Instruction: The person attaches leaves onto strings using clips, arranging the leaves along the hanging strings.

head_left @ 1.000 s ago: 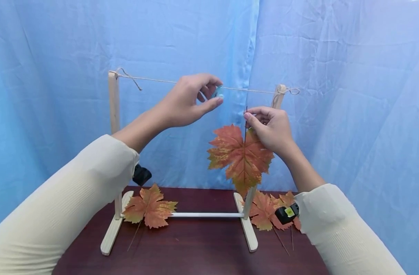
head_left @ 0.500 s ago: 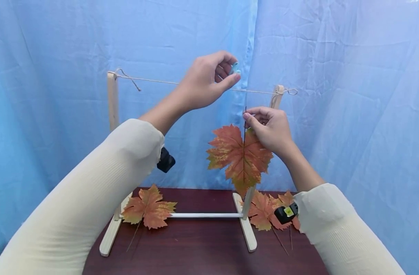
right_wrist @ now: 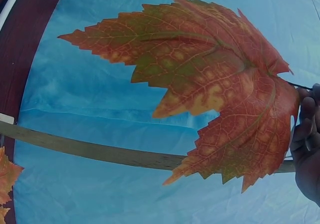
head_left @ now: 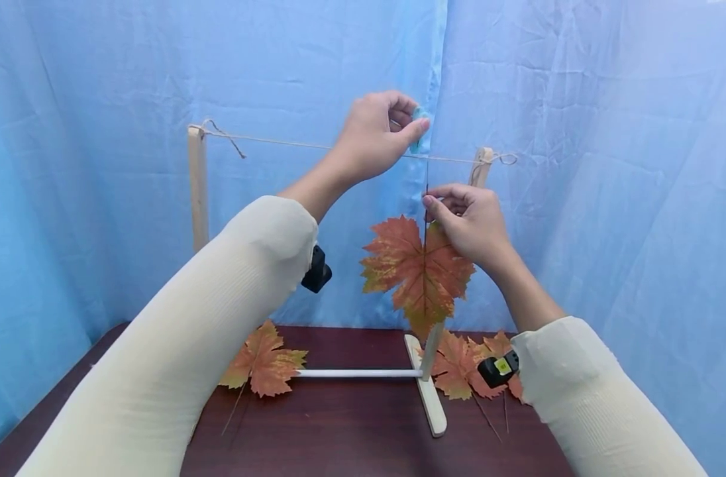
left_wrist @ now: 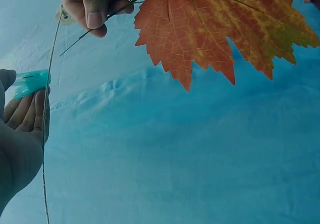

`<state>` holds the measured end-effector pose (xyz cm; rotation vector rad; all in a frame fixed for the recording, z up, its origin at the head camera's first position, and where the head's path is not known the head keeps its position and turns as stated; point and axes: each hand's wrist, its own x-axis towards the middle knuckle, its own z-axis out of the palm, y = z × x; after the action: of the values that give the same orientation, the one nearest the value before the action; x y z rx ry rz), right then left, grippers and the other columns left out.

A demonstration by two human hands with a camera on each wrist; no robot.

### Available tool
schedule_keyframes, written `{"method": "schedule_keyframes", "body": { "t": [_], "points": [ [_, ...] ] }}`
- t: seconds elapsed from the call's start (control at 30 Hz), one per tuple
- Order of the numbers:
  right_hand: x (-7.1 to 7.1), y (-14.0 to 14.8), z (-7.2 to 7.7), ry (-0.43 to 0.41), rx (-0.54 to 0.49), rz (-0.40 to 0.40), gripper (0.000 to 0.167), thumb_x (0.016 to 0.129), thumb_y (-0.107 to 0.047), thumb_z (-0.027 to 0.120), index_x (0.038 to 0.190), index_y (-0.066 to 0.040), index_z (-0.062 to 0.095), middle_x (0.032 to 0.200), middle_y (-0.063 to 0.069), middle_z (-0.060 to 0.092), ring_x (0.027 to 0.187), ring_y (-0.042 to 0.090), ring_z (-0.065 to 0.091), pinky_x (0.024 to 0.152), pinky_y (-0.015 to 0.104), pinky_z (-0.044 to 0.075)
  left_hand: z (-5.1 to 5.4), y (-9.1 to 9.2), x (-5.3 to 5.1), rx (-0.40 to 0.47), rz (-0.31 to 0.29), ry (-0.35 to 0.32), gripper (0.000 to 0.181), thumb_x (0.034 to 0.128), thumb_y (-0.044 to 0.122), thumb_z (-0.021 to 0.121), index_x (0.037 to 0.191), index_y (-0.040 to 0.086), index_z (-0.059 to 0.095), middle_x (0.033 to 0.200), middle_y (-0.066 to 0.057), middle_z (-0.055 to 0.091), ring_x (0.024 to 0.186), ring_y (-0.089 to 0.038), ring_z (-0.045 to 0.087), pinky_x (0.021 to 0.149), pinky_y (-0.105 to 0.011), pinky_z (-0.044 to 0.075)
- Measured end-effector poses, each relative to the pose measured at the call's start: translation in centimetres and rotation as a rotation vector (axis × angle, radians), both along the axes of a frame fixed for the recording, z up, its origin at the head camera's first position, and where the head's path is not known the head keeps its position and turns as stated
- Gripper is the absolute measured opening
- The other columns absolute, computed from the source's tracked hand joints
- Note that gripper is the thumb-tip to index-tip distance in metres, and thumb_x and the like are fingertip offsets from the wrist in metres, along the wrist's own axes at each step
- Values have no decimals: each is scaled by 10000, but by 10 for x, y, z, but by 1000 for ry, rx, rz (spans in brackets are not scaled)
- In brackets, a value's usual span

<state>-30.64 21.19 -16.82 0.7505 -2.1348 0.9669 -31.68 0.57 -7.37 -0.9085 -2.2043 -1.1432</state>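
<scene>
Left hand point(head_left: 377, 132) has a turquoise clip point(left_wrist: 31, 83) pinched between thumb and fingertips, up just above the string point(head_left: 261, 140). Whether the clip's mouth is spread can't be made out. Right hand point(head_left: 470, 222) pinches the thin dark stem point(head_left: 426, 228) of an orange-red maple leaf point(head_left: 411, 271), thumb against fingers; leaf hangs blade-down below the string, near the right post point(head_left: 481, 171), stem tip pointing up at the string (touching it or just beside, can't tell).

Progress: string is strung and tied at both the left post point(head_left: 197, 192) and the right post, so that part looks done. Clip isn't on the string; the leaf is held up by the hand, not fastened. No leaf shows hanging on the visible stretch of string, though the left forearm hides some of it. Looks like an early stage, with fastening this one left. Also unhung: one leaf on the left point(head_left: 273, 361) by the white crossbar point(head_left: 357, 373), plus overlapping leaves on the right point(head_left: 454, 371), all on the dark red tabletop point(head_left: 339, 424); exact count on the right unclear behind the wrist camera point(head_left: 495, 371).
</scene>
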Motion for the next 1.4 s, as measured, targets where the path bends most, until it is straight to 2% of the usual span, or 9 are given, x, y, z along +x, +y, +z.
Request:
{"method": "schedule_keyframes", "body": {
  "t": [0.37, 0.6, 0.87, 1.4],
  "points": [
    [-1, -1, -1, 0, 1, 2, 212, 1006, -203, 691, 1051, -16, 781, 778, 95, 745, 595, 110, 634, 487, 222, 418, 1, 4, -3, 39, -23, -107, 325, 1019, 299, 659, 1229, 52, 680, 1103, -49, 720, 946, -135, 685, 849, -271, 540],
    [0, -2, -1, 5, -2, 24, 213, 1008, -196, 688, 1052, -8, 778, 773, 99, 741, 565, 128, 608, 475, 224, 407, 2, 7, -3, 57, -21, -115, 295, 1025, 297, 650, 1197, 62, 698, 1045, -38, 737, 894, -147, 689, 820, -277, 530],
    [0, -1, 0, 27, -12, 44, 203, 1007, -173, 686, 1050, 2, 778, 775, 119, 743, 554, 118, 608, 476, 214, 416, 2, 11, -3, 33, -3, -132, 310, 1022, 301, 653, 1210, 58, 692, 1106, -53, 716, 926, -136, 684, 868, -271, 530],
    [-1, -3, 2, 44, -25, 38, 207, 1014, -162, 671, 1055, 15, 768, 799, 128, 744, 583, 121, 622, 527, 203, 461, 3, 15, -4, 13, -43, -210, 258, 1015, 275, 667, 1140, 58, 726, 1032, -54, 751, 902, -132, 711, 828, -285, 535]
  ]
}}
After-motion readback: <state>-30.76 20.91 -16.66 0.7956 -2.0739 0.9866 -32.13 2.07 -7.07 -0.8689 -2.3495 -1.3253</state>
